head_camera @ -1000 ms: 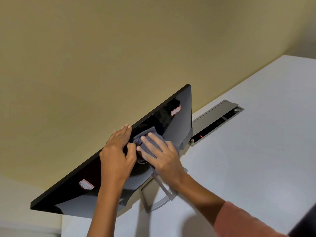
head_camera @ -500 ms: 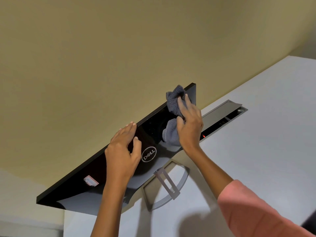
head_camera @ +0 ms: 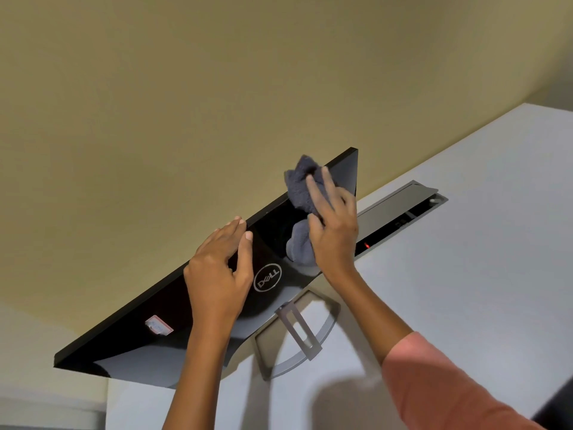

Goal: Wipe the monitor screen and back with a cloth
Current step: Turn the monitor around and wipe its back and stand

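Note:
The glossy black back of the monitor (head_camera: pixel 173 324) faces me, with a silver logo at its middle; its screen side is hidden. A silver stand (head_camera: pixel 297 333) holds it on the white desk (head_camera: pixel 465 274). My right hand (head_camera: pixel 333 231) presses a crumpled grey cloth (head_camera: pixel 299 193) against the back near the upper right corner, with cloth showing above and below my fingers. My left hand (head_camera: pixel 221 271) rests flat on the monitor's top edge, left of the logo, fingers over the edge and thumb on the back.
An open grey cable hatch (head_camera: pixel 403 212) with a small red light lies in the desk just right of the monitor. A beige wall (head_camera: pixel 217 88) stands close behind the monitor. A pale sticker (head_camera: pixel 158 325) sits on the lower left of the back.
My right hand swept the cloth from the middle of the back, beside my left hand, up toward the upper right corner, uncovering the logo. My left hand stayed on the top edge.

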Motion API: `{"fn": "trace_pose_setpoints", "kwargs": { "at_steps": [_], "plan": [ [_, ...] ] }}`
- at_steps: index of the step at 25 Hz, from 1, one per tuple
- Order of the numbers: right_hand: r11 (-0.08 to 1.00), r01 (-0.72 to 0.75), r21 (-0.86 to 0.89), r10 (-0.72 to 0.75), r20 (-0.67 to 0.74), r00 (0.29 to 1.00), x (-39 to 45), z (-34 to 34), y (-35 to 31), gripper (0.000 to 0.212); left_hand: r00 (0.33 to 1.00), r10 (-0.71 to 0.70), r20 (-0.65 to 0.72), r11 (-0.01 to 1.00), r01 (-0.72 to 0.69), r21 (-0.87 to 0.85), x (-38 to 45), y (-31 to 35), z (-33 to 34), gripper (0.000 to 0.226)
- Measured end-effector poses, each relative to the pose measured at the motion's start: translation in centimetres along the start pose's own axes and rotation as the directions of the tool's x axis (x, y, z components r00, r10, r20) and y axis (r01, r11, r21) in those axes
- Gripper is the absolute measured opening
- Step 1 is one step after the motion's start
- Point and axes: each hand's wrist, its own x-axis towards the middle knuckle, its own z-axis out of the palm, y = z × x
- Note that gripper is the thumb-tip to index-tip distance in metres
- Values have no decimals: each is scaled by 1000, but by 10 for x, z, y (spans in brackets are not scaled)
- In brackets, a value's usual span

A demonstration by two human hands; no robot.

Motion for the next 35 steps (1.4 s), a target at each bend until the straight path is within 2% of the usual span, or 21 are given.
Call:
{"fn": "trace_pose_setpoints", "kwargs": {
  "at_steps": [3, 6, 9, 10, 11, 13, 15, 17, 19, 23, 27, 29, 30, 32, 34, 35],
  "plan": [
    [941, -300, 160, 308, -27, 951, 23, -1, 24, 61, 1000, 9, -2, 1000, -9, -14, 0, -1, 1, 33],
    [800, -547, 246, 556, 35, 830, 26, 1, 46, 56, 1000, 5, -4, 1000, -5, -27, 0, -2, 2, 39],
    [621, -777, 105, 738, 258, 624, -3, -3, 59, 49, 1000, 7, -15, 1000, -7, -15, -2, 0, 2, 35],
    [605, -795, 49, 748, 307, 589, -17, -6, 54, 47, 1000, 10, -20, 1000, -10, -9, -3, 0, 2, 32],
    [619, -786, 21, 733, 344, 586, -31, -9, 45, 47, 1000, 13, -23, 1000, -13, -3, -2, -1, 3, 30],
    [709, -703, 58, 628, 402, 667, -55, -16, 16, 51, 1000, 15, -27, 1000, -15, 5, -3, -1, 4, 29],
    [808, -578, 112, 498, 394, 772, -58, -19, -11, 52, 999, 19, -27, 1000, -19, 15, -4, -1, 4, 29],
    [878, -449, 166, 391, 294, 872, -42, -17, -20, 52, 1000, 26, -7, 1000, -25, 16, -5, -2, 3, 30],
    [898, -401, 183, 362, 211, 908, -19, -13, -18, 52, 1000, 23, 7, 1000, -23, 18, -4, -2, 2, 31],
    [844, -527, 103, 507, 167, 845, 9, -10, 17, 49, 1000, 19, 1, 999, -19, 27, -3, -1, 2, 31],
    [689, -724, 18, 693, 277, 666, -4, -3, 53, 35, 1000, 23, -5, 999, -22, 26, -5, 1, 2, 31],
    [675, -737, -43, 707, 323, 629, -21, -4, 46, 37, 1000, 24, -11, 999, -24, 26, -6, 1, 2, 31],
    [707, -705, -51, 679, 328, 657, -29, -6, 37, 46, 1000, 26, -15, 999, -26, 31, -6, 1, 2, 31],
    [808, -584, 73, 539, 308, 784, -40, -16, 12, 65, 999, 26, -19, 999, -25, 37, -6, 0, 3, 30],
    [918, -366, 150, 329, 226, 917, -37, -19, -5, 75, 999, 26, -20, 999, -25, 37, -7, -1, 3, 30],
    [950, -282, 135, 257, 176, 950, -29, -18, -6, 75, 999, 28, -16, 999, -28, 36, -6, -1, 4, 31]
  ]
}}
